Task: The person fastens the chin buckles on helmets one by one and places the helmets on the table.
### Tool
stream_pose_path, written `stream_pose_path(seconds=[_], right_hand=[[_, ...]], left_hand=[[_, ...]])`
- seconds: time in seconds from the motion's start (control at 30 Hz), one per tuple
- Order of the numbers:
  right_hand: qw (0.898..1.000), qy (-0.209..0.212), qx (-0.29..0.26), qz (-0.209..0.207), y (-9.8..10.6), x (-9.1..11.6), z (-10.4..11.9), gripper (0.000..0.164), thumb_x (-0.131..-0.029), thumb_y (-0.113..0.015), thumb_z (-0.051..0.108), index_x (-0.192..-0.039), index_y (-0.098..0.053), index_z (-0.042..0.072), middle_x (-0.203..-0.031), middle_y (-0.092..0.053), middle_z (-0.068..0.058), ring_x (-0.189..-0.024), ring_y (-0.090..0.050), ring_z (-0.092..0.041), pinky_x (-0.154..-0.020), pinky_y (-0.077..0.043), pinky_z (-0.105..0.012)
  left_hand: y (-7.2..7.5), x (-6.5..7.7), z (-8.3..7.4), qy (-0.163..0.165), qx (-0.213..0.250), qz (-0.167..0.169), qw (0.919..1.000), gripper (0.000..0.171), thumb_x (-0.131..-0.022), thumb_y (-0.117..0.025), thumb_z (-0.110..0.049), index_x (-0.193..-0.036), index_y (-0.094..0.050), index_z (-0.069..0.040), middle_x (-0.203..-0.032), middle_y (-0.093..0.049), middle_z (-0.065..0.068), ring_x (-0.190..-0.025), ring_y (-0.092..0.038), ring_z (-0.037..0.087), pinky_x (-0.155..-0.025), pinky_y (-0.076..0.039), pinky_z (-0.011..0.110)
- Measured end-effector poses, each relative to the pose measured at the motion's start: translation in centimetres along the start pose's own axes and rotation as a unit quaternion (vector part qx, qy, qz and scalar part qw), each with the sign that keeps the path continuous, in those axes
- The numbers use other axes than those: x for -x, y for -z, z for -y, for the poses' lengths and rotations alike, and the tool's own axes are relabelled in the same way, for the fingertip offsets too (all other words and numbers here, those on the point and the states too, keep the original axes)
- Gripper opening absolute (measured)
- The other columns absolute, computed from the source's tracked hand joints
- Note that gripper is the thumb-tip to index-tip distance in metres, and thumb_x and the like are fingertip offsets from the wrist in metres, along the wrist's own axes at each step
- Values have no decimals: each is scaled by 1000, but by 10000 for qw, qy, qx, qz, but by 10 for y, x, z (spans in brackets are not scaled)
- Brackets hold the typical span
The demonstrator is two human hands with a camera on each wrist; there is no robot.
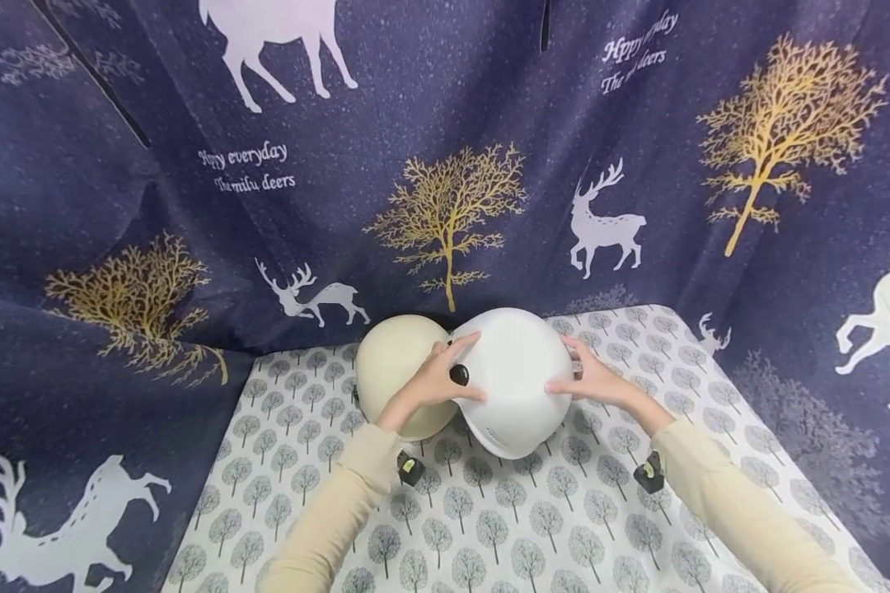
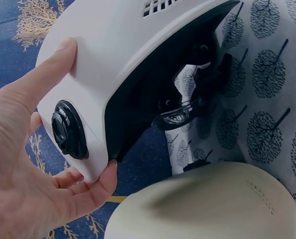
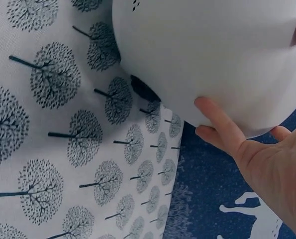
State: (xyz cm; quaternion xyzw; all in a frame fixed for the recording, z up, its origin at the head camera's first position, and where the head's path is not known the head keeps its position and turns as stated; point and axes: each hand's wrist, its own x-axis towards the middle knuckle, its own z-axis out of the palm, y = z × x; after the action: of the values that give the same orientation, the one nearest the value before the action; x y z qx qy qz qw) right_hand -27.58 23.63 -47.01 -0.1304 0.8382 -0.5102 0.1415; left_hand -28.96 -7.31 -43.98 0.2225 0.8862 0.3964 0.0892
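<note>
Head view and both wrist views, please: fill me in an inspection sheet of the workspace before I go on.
Surface: tree-print cloth, light with grey trees.
Job's things: white helmet between both hands, its dark inside visible in the left wrist view; cream helmet beside it. Whether the helmets touch, cannot tell.
Clutter: nothing seen on the cloth.
Grippers: left hand holds the white helmet beside its black knob; right hand holds the opposite side.
Cables: nothing seen on the cloth.
Surroundings: navy curtain printed with deer, trees and lettering.
</note>
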Motion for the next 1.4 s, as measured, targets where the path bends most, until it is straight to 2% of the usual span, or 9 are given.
stream_pose_path(seconds=[0.3, 0.4, 0.63, 0.87, 1.0, 1.2, 1.3, 1.4], right_hand=[[9992, -204, -191, 290, 5, 9, -6, 109, -86, -73, 27, -154, 9, 3, -148, -11, -41, -131, -35, -62, -92, -54, -55], [9994, -117, -207, 234, 9, 5, -5, 109, -86, -73, 27, -155, 8, 5, -149, -11, -40, -132, -35, -61, -93, -53, -56], [9992, -40, -324, 224, 7, 4, -8, 107, -86, -73, 25, -154, 7, 5, -149, -12, -39, -131, -35, -62, -94, -52, -57], [9991, -44, -325, 270, 10, 4, -10, 107, -87, -72, 25, -155, 9, 8, -149, -13, -37, -131, -37, -60, -95, -51, -56], [9988, -114, -350, 310, 16, 5, -8, 108, -87, -72, 23, -155, 10, 8, -151, -10, -38, -132, -35, -60, -96, -50, -57], [9993, -83, -217, 301, 20, 1, 1, 108, -86, -73, 26, -154, 8, 5, -151, -11, -39, -131, -38, -59, -95, -53, -52], [9992, -93, -216, 316, 17, 6, 0, 110, -85, -74, 25, -154, 9, 3, -151, -10, -40, -130, -39, -59, -94, -54, -51], [9993, -127, -266, 233, 13, 13, -4, 110, -84, -75, 25, -155, 7, 5, -153, -9, -39, -130, -40, -58, -92, -56, -48]], left_hand=[[-6, -2, -7, 0, 41, 234, 9997, 99, -74, -85, -33, -154, -29, -29, -159, -14, 29, -146, -22, 47, -113, -28, 66], [-1, -6, -10, -51, 30, 122, 9999, 98, -73, -86, -31, -154, -30, -30, -159, -14, 28, -147, -22, 46, -114, -27, 66], [1, -4, -13, 17, -116, 158, 9998, 98, -74, -85, -34, -154, -30, -32, -159, -12, 30, -147, -20, 46, -114, -28, 64], [-4, -8, -12, -102, -75, 68, 9999, 98, -74, -86, -31, -154, -29, -32, -157, -16, 29, -144, -29, 44, -114, -31, 61], [-6, -12, -14, -204, 126, 104, 9997, 99, -73, -86, -29, -154, -29, -31, -152, -23, 27, -140, -33, 39, -114, -32, 59], [-1, -12, -18, -224, 218, -43, 9995, 97, -73, -87, -26, -153, -32, -30, -140, -32, 24, -127, -38, 32, -114, -33, 56], [-3, -6, -19, -166, 229, 11, 9996, 97, -73, -87, -27, -153, -32, -31, -126, -37, 18, -114, -41, 27, -111, -37, 54], [-8, -2, -20, -154, 190, 18, 9997, 97, -71, -88, -29, -152, -33, -32, -109, -34, 9, -99, -39, 22, -105, -41, 48]])
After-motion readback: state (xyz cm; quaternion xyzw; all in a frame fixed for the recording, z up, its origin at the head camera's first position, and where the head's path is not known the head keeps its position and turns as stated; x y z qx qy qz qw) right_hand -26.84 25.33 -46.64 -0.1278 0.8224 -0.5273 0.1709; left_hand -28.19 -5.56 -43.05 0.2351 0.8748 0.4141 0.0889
